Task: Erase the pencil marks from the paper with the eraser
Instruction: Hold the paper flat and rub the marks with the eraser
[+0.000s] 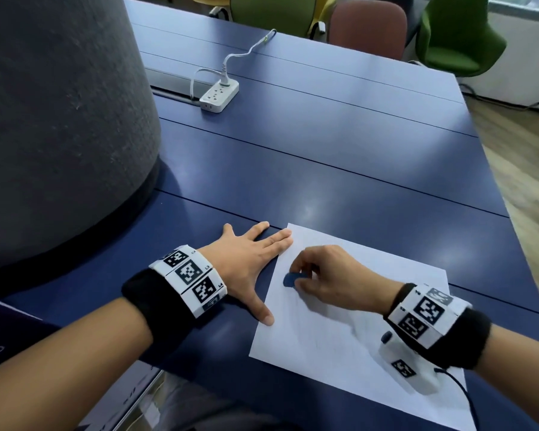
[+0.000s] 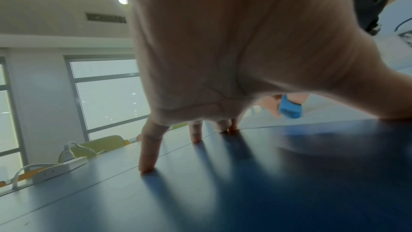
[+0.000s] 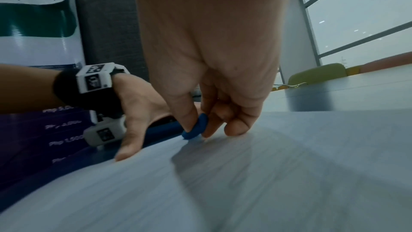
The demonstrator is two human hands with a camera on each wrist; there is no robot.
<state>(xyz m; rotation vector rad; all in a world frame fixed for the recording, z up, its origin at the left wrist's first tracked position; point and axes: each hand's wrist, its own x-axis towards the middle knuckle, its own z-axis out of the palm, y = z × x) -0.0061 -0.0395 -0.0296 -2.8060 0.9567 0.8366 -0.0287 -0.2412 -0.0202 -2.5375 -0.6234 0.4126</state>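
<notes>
A white sheet of paper [image 1: 349, 331] lies on the blue table near me, with faint grey pencil marks in its middle. My right hand [image 1: 321, 279] pinches a small blue eraser [image 1: 291, 279] between thumb and fingers, its lower end touching the paper's upper left part. In the right wrist view the eraser [image 3: 196, 129] meets the paper [image 3: 245, 183] under my right hand [image 3: 200, 112]. My left hand [image 1: 249, 259] lies flat with fingers spread; its thumb and forefinger tip press the paper's left edge. The left wrist view shows the left hand [image 2: 223, 77] and the eraser [image 2: 289, 109] beyond it.
A large grey fabric-covered column [image 1: 59, 119] stands on the left. A white power strip [image 1: 220, 94] with a plugged cable sits farther back on the blue table [image 1: 339, 150]. Green and red chairs [image 1: 367, 26] line the far edge. Wooden floor lies to the right.
</notes>
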